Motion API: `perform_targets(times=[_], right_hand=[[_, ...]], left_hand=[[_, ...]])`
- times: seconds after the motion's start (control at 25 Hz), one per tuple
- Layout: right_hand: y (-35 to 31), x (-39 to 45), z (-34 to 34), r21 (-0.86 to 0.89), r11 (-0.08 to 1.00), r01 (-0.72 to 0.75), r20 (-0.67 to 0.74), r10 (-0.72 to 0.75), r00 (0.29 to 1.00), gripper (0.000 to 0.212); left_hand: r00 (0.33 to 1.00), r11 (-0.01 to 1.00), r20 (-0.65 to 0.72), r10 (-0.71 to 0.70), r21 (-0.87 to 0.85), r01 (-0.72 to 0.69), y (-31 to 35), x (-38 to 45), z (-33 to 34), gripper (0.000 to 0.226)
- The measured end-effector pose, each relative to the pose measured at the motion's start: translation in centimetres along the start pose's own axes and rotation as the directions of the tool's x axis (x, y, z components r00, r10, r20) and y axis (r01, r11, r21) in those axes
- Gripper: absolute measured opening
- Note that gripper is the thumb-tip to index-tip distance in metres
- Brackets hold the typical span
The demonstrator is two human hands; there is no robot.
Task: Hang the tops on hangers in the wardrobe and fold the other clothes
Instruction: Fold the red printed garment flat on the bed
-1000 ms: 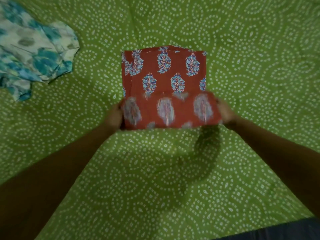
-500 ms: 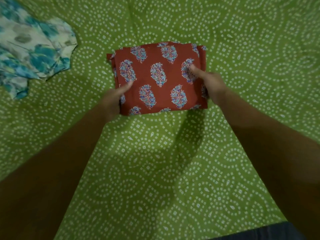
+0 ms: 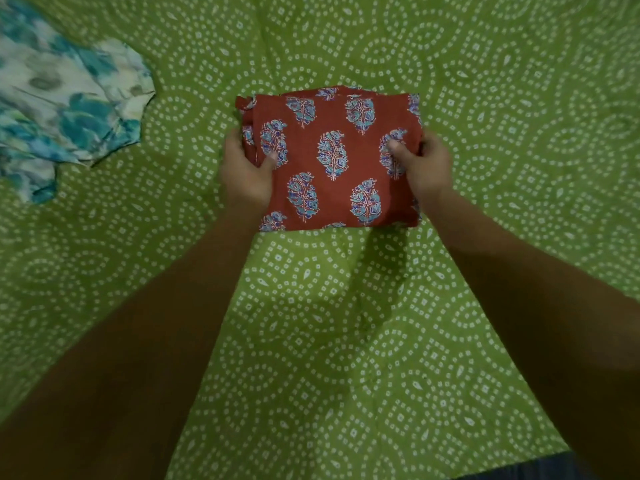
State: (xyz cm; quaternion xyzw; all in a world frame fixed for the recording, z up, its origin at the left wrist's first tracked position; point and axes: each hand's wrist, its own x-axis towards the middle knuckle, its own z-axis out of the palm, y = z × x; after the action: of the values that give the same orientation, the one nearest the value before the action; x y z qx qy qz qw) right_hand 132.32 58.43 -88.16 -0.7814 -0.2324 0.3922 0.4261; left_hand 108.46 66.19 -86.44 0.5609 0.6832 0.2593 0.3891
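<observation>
I see my left hand [image 3: 246,171] and right hand [image 3: 424,164] gripping the folded red printed cloth [image 3: 334,157] by its sides on the green bedsheet [image 3: 311,341].

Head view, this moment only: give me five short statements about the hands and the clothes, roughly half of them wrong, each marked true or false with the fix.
1. The red printed garment is folded into a compact rectangle. True.
2. Only the right hand touches the red garment. False: the left hand grips its other side, thumb on top.
3. The blue and white floral garment lies unfolded, away from both hands. True.
4. The red garment hangs on a hanger. False: no hanger shows; both hands hold it over the green bedsheet.
5. The floral garment lies on top of the red one. False: they are apart, with bare sheet between them.
</observation>
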Motion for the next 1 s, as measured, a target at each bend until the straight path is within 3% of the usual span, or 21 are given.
perform_targets(times=[0.08,0.12,0.16,0.24,0.28,0.32,0.44,0.6,0.68,0.8,0.88,1.0], right_hand=[[-1.6,-0.6,1.1,-0.417,0.903,0.105,-0.241,-0.221,0.945,0.047],[-2.4,-1.6,2.0,-0.541,0.818,0.196,-0.251,-0.379,0.891,0.045],[-2.5,-2.5,3.1,-0.613,0.723,0.319,-0.138,-0.496,0.857,0.044],[-0.8,-4.3,5.4,-0.683,0.526,0.506,0.234,-0.498,0.835,0.049],[0.3,-4.6,6.2,-0.720,0.464,0.516,0.341,-0.410,0.846,0.052],[1.0,-4.0,6.8,-0.758,0.427,0.493,0.359,-0.358,0.862,0.056],[0.3,1.1,7.8,-0.831,0.420,0.366,0.216,-0.364,0.906,0.065],[-1.6,5.1,7.5,-0.855,0.380,0.353,0.187,-0.408,0.894,0.074],[-0.4,3.9,6.5,-0.847,0.419,0.328,0.125,-0.443,0.888,0.074],[1.6,0.4,4.5,-0.735,0.657,0.168,-0.104,-0.354,0.930,0.077],[2.3,-2.4,4.1,-0.651,0.759,0.016,-0.261,-0.243,0.934,0.079],[2.3,-4.2,3.1,-0.325,0.944,-0.060,-0.279,-0.035,0.960,0.076]], left_hand=[[0.957,0.875,-0.207,0.204,0.478,-0.083,1.0,-2.0,0.8,0.064],[0.918,0.783,-0.148,0.368,0.581,-0.220,1.5,-3.2,1.6,0.058],[0.878,0.686,0.027,0.479,0.612,-0.393,1.5,-4.3,2.6,0.053],[0.833,0.575,0.341,0.436,0.607,-0.549,0.7,-4.9,4.4,0.052],[0.852,0.574,0.389,0.352,0.629,-0.524,0.1,-4.3,5.0,0.054],[0.880,0.585,0.366,0.301,0.658,-0.474,-0.4,-3.2,5.5,0.056],[0.915,0.557,0.260,0.310,0.730,-0.396,0.0,1.4,6.7,0.064],[0.918,0.566,0.204,0.339,0.735,-0.372,1.9,5.6,6.4,0.078],[0.924,0.603,0.167,0.344,0.715,-0.354,0.6,4.7,5.2,0.076],[0.930,0.625,0.155,0.333,0.702,-0.341,-2.7,0.4,2.8,0.073],[0.932,0.613,0.195,0.306,0.709,-0.349,-4.6,-2.1,1.1,0.073],[0.931,0.562,0.243,0.271,0.745,-0.358,-6.4,-4.7,-0.4,0.077]])
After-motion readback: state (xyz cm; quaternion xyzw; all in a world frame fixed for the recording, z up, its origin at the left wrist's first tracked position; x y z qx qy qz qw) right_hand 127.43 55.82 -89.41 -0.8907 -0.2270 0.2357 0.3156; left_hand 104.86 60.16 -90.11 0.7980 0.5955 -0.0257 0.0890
